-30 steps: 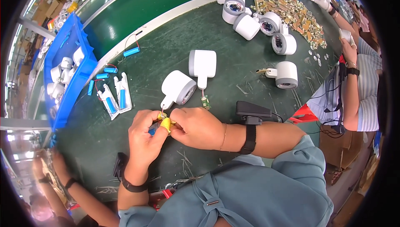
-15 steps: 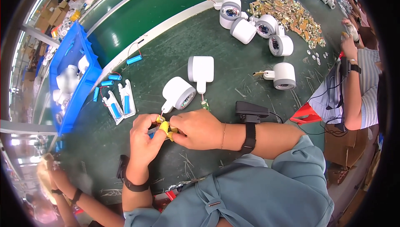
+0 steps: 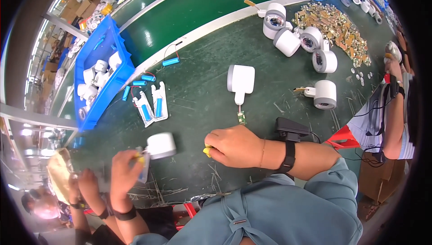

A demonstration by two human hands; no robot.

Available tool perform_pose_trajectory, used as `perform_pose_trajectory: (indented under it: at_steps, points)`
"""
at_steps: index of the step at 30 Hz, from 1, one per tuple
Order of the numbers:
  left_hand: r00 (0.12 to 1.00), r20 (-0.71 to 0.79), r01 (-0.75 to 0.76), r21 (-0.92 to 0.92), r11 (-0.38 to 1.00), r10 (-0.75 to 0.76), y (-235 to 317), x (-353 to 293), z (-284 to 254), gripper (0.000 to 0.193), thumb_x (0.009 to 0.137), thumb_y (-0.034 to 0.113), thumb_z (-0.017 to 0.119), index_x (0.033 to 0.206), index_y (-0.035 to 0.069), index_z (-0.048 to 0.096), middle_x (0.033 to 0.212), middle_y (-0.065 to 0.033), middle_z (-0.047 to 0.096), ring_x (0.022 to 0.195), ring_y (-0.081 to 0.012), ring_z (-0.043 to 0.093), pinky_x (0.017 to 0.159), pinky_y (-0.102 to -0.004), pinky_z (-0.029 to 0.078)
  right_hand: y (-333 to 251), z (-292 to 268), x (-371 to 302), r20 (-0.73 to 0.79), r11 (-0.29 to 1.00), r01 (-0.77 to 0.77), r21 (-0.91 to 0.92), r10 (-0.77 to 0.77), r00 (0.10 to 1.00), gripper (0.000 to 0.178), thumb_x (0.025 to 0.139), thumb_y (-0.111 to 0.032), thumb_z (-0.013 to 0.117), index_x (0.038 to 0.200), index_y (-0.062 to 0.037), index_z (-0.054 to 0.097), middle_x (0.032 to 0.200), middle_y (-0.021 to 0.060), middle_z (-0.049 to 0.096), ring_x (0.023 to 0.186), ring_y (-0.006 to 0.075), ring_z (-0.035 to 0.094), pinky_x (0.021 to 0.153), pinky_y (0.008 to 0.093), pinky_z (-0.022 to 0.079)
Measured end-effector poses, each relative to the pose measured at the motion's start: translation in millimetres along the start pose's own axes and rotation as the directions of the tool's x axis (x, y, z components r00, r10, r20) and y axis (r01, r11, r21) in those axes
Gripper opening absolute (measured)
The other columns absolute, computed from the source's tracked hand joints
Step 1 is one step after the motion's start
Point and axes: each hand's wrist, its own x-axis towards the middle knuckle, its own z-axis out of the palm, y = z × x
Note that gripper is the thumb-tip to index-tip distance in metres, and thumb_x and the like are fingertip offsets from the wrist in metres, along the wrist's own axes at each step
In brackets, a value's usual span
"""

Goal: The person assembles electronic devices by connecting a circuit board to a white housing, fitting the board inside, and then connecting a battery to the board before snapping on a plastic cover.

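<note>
My left hand (image 3: pixel 123 173), smeared by motion and with yellow on its fingertips, grips the pale handle end of a white cylindrical device head (image 3: pixel 160 145) at the left front of the bench. My right hand (image 3: pixel 237 146) is closed over the middle of the bench, a yellow finger cover (image 3: pixel 207 151) at its tips; whatever it may hold is hidden. Beyond it lies another white device head (image 3: pixel 242 78), with a small green circuit board (image 3: pixel 241 118) wired to its neck. Two white handle shells (image 3: pixel 159 103) with blue cells lie to the left.
A blue bin (image 3: pixel 108 96) of white heads stands at left, near loose blue cells (image 3: pixel 171 61). Several white heads (image 3: pixel 286 42) and a heap of small circuit boards (image 3: pixel 335 31) lie far right. Co-workers' arms show at left (image 3: pixel 92 188) and right (image 3: pixel 393 110).
My hands have parted. The left has moved left and nearer me, carrying the white device head; the right stays near the middle, closed. The view has shifted, so the bench's contents appear farther right.
</note>
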Motion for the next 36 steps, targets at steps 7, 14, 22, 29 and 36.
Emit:
perform_pose_trajectory:
  at_steps: [7,14,22,29,36]
  points:
    - [0.887,-0.403,0.456,0.676,0.579,-0.227,-82,-42,-25,0.037,0.077,0.011,0.066,0.114,0.005,0.062,0.109,-0.0139,0.066,0.1,-0.036,0.061,0.087,-0.0443,0.046,-1,1,0,0.012,0.999,0.014,-0.037,-0.013,1.0,0.01,0.088,-0.018,0.062,0.086,-0.0086,0.059,0.077,0.0054,0.062,0.066,0.0278,0.063,0.054,0.0399,0.049]
    - [0.911,-0.374,-0.139,0.125,0.982,0.177,31,77,14,0.031,0.085,0.005,0.063,0.115,0.001,0.062,0.107,-0.0145,0.064,0.093,-0.0304,0.063,0.08,-0.039,0.049,3,-1,2,0.044,1.0,-0.005,-0.003,0.005,0.999,0.016,0.088,-0.019,0.061,0.085,-0.0048,0.057,0.08,0.0091,0.063,0.071,0.031,0.064,0.059,0.0429,0.051]
    - [0.957,-0.287,-0.144,-0.356,0.923,0.039,50,133,64,0.022,0.088,0.005,0.066,0.109,0.0,0.066,0.091,-0.007,0.064,0.08,-0.0134,0.059,0.072,-0.0273,0.047,-10,-29,-24,-0.134,0.992,-0.123,-0.003,0.122,0.984,0.011,0.085,-0.015,0.062,0.09,-0.0055,0.058,0.083,0.0088,0.064,0.074,0.03,0.066,0.06,0.0412,0.052]
    - [0.995,-0.077,-0.089,-0.552,0.829,0.055,83,79,66,0.016,0.084,-0.004,0.067,0.1,-0.001,0.068,0.081,-0.0003,0.065,0.069,-0.0054,0.055,0.062,-0.0211,0.044,1,-52,-36,-0.387,0.827,-0.496,-0.266,0.38,0.84,0.031,0.083,-0.019,0.072,0.105,-0.0051,0.057,0.089,0.0082,0.061,0.07,0.0218,0.065,0.058,0.0359,0.051]
    - [0.923,-0.187,-0.385,-0.441,0.811,0.336,87,61,71,0.023,0.081,-0.007,0.065,0.1,0.003,0.071,0.089,-0.0078,0.07,0.075,-0.0161,0.065,0.067,-0.0256,0.049,4,-31,-15,-0.357,0.872,-0.383,-0.303,0.268,0.895,0.029,0.082,-0.014,0.07,0.106,-0.0079,0.056,0.095,0.0097,0.057,0.071,0.0286,0.062,0.06,0.0395,0.05]
